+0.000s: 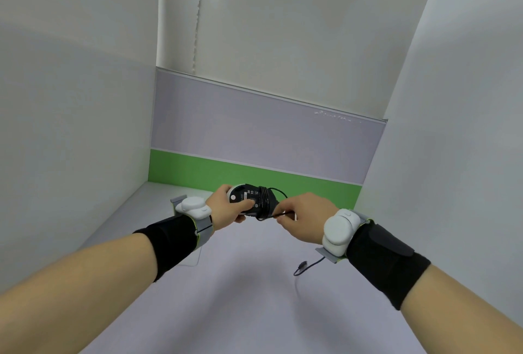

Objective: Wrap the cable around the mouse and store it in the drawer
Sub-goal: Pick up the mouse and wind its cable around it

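Observation:
A black mouse (pixel 250 196) is held above the desk with its underside turned up toward me. My left hand (pixel 226 208) grips its left end, thumb across the underside. Several turns of black cable (pixel 264 200) circle the mouse's middle, and a small loop sticks up behind it. My right hand (pixel 304 219) pinches the cable's loose end just right of the mouse. No drawer is in view.
The pale desk top (pixel 240 283) lies below my hands. White walls close it in left and right, with a grey and green partition (pixel 254 155) at the back. A short dark wire with a plug (pixel 302 266) hangs from my right wrist device.

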